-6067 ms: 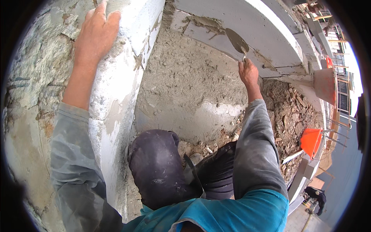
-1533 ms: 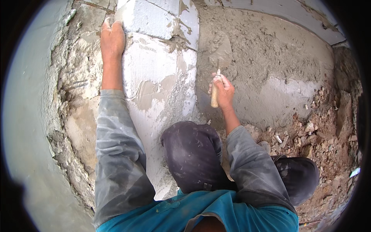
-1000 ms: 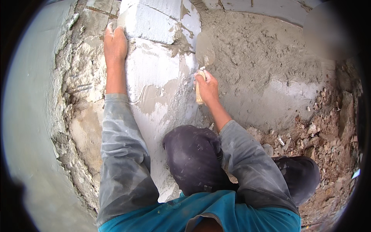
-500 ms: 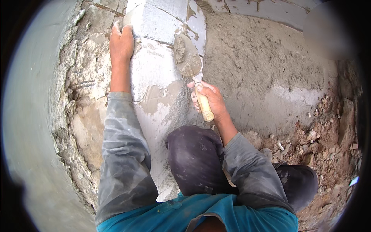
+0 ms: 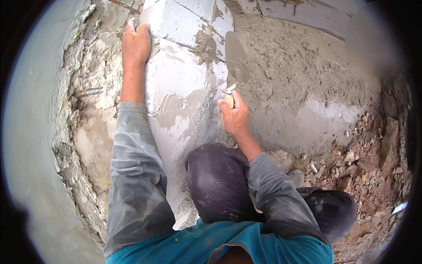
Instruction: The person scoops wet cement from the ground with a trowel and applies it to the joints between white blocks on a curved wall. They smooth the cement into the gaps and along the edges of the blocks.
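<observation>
My right hand (image 5: pixel 236 118) is closed around the wooden handle of a trowel (image 5: pixel 236 53). Its grey blade points away from me, just right of the white blocks and over the mortar-covered surface. My left hand (image 5: pixel 136 46) rests at the left edge of the white block (image 5: pixel 173 20), thumb and a finger apart, its other fingers hidden. A dab of wet mortar (image 5: pixel 205 44) sits at the joint between that block and a nearer white block (image 5: pixel 173 72), which has grey smears on it.
Rough grey mortar (image 5: pixel 294 66) spreads to the right. Broken rubble (image 5: pixel 351 176) lies at lower right. Left of the blocks runs a crumbly ledge (image 5: pixel 94 132), bordered by a smooth grey surface (image 5: pixel 30 132). My knee (image 5: pixel 217 180) is bent close to the blocks.
The trowel has swung right off the blocks and its blade has turned over. Mortar that was on the blade now shows as a dab at the joint. My left hand stays at the block's edge.
</observation>
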The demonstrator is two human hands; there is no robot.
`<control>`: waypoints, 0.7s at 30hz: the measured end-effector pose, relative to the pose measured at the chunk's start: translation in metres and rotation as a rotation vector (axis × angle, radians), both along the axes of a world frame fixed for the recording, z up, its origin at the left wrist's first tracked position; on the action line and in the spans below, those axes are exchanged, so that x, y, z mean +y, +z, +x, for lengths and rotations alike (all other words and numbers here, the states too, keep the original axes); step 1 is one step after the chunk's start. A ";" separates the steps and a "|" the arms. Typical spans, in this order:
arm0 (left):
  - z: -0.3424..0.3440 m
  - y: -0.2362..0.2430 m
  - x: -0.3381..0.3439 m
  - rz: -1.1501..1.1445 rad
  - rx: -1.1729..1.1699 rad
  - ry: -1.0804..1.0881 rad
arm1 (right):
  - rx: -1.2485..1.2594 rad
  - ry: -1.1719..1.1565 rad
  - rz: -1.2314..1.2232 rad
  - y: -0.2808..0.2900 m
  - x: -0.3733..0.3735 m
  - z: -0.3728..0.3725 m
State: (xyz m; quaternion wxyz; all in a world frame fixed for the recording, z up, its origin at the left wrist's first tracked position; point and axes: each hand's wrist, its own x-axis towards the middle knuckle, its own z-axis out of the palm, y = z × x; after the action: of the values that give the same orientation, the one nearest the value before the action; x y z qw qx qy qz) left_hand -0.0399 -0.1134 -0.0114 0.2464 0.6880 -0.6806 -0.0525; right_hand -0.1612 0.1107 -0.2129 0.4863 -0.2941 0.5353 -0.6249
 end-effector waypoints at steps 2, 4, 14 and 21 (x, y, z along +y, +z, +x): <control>-0.008 0.003 0.002 0.001 0.006 0.004 | -0.263 0.010 0.126 0.000 -0.009 -0.009; -0.009 0.005 0.006 -0.005 -0.009 0.003 | -0.452 0.085 0.162 -0.005 -0.011 -0.016; -0.007 0.004 0.004 -0.019 -0.033 -0.029 | 0.012 0.289 0.092 -0.014 -0.015 -0.015; -0.005 0.003 0.003 0.006 0.013 -0.030 | -0.242 0.697 0.493 0.012 -0.039 -0.053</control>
State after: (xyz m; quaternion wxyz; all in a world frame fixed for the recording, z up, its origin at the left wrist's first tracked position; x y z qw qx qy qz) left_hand -0.0445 -0.1104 -0.0087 0.2480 0.6781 -0.6890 -0.0626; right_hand -0.2143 0.0721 -0.2005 0.7827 -0.2570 0.4764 -0.3073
